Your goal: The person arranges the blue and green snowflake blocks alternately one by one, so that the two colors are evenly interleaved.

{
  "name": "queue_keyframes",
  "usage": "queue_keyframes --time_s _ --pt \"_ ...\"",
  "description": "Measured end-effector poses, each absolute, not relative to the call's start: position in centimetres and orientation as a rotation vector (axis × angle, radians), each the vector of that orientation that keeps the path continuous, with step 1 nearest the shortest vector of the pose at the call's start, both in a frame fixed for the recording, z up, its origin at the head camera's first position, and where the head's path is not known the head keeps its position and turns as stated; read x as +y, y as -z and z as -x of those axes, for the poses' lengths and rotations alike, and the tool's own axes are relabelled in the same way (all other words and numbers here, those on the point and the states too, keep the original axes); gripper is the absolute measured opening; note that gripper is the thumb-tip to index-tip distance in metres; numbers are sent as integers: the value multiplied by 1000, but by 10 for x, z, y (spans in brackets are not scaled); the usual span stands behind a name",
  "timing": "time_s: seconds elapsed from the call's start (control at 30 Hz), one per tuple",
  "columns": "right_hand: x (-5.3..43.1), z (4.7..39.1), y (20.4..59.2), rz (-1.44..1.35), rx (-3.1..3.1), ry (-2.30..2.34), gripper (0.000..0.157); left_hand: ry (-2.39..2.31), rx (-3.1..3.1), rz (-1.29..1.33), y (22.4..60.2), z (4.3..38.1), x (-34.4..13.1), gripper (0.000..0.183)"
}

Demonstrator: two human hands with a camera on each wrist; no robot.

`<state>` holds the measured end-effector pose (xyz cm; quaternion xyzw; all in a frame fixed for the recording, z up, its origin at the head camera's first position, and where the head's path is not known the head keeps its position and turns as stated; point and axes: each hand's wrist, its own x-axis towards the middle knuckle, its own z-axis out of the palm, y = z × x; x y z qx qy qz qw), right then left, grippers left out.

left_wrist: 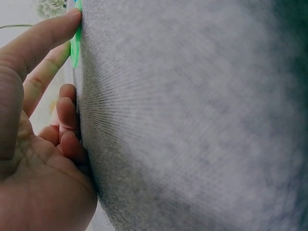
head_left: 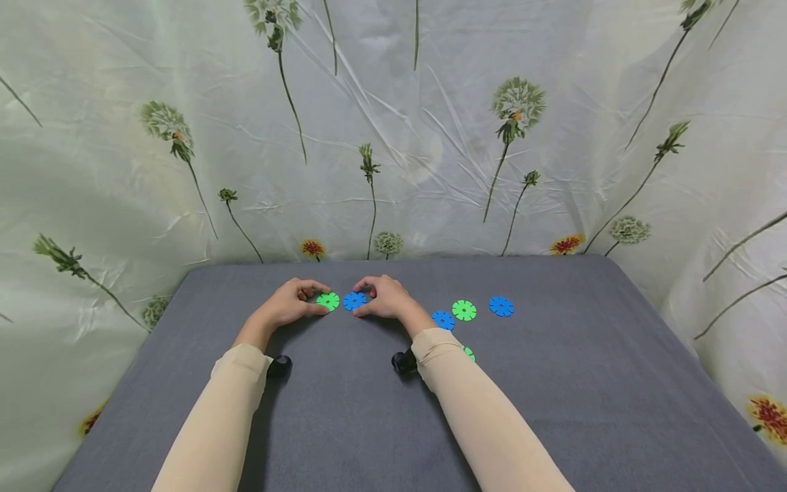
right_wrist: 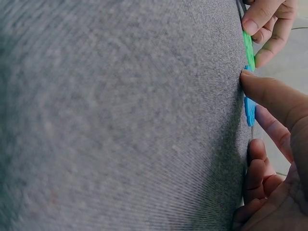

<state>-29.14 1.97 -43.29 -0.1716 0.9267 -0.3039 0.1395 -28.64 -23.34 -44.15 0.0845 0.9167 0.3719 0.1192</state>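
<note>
A green slotted plastic disc [head_left: 328, 301] is pinched at its rim between the thumb and forefinger of my left hand [head_left: 292, 301]. Just right of it, my right hand [head_left: 390, 298] pinches a blue slotted disc [head_left: 354, 301] the same way. In the head view a narrow gap shows between the two discs, both flat at table level. From the right wrist, the blue disc [right_wrist: 250, 111] appears edge-on, close to the green disc [right_wrist: 248, 48]; whether they touch there I cannot tell. The left wrist view catches only part of the green disc [left_wrist: 75, 53], behind my fingers.
Right of my right hand lie a blue disc [head_left: 443, 320], a green disc [head_left: 464, 310] and another blue disc [head_left: 501, 306]. My sleeve partly covers a second green disc [head_left: 469, 352]. Behind the grey cloth-covered table [head_left: 344, 424] hangs a floral curtain [head_left: 430, 137].
</note>
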Motion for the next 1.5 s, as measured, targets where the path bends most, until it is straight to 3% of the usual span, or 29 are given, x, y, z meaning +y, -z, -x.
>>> queue_keyframes --time_s 0.73,1.13,1.5 --pt "41 294 420 557 2577 1007 45 -1009 2770 -435 445 289 -231 41" --pt "101 295 395 544 2590 931 38 -925 2786 -335 439 283 -230 39" --pt "161 280 392 499 2614 864 38 -852 2817 -423 432 283 -220 47"
